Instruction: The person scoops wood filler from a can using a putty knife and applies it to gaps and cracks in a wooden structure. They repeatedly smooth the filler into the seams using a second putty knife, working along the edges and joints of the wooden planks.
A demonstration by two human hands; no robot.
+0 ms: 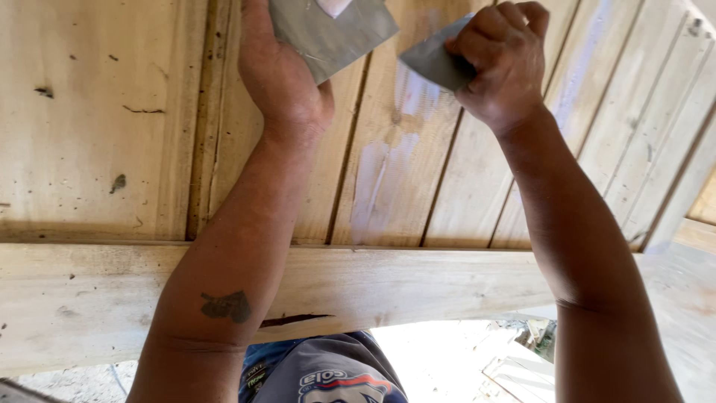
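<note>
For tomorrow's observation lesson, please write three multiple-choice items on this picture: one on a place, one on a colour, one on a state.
1. Where is the whitish filler smear?
A. on the planks between the two forearms
B. on the lower beam
C. on the far left board

2. What colour is the blade in the right hand?
A. red
B. grey
C. yellow

3. How is the right hand?
A. flat and open
B. closed in a grip on the blade
C. hanging empty

Answers:
1 A: the smear lies on the planks.
2 B: the blade is grey.
3 B: the right hand curls round it, while the left hand holds a grey plate.
</note>
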